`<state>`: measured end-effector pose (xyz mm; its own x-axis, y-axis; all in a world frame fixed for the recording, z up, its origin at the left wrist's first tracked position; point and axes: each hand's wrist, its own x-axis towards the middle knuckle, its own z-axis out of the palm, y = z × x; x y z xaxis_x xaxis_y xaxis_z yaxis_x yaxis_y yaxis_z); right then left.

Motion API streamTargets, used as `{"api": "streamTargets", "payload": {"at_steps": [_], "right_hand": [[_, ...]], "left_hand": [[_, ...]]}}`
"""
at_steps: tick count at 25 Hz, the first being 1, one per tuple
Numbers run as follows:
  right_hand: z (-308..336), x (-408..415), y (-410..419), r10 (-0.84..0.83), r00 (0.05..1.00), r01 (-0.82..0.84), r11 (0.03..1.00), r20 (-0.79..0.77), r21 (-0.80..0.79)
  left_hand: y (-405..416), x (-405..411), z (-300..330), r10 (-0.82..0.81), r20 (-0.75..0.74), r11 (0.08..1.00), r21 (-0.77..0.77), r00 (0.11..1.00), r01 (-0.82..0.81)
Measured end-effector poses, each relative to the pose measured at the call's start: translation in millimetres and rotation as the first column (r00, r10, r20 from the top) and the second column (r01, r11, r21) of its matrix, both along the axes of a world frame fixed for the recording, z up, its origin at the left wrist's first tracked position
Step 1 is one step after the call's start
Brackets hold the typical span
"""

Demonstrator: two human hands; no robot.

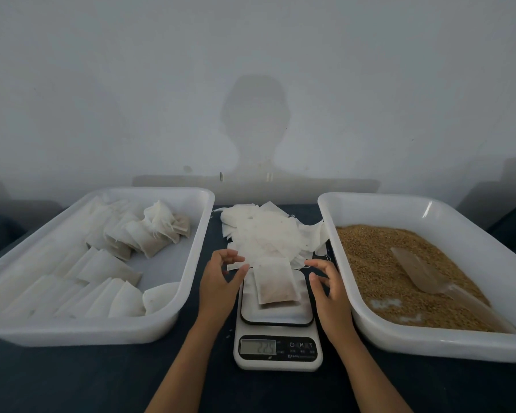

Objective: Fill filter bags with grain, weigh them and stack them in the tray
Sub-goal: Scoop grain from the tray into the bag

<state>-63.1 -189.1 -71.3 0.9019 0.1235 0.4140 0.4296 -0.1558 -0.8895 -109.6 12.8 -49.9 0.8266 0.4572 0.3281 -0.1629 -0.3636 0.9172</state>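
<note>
Bag (276, 283) flat on scale (277, 320), lengthwise away.

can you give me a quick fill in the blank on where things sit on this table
1. The filled bag lies on the ____.
2. The scoop rests in the tray of ____.
3. The packed bags are stacked in the tray on the person's ____ side.
4. Both the left hand and the right hand hold ____.

Missing words: scale; grain; left; nothing
</note>
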Motion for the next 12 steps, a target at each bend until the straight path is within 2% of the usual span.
{"api": "streamTargets", "payload": {"at_steps": [6, 12], "right_hand": [[1, -1, 0, 0.005, 1.000, -0.004, 1.000, 0.011, -0.009], [-1, 4, 3, 0.002, 1.000, -0.001, 0.999, 0.023, -0.051]], "left_hand": [[-1, 4, -5, -0.032, -0.032, 0.999, 0.032, 0.999, 0.033], [-4, 26, 0, -0.159, -0.173, 0.959, 0.208, 0.972, 0.194]]}}
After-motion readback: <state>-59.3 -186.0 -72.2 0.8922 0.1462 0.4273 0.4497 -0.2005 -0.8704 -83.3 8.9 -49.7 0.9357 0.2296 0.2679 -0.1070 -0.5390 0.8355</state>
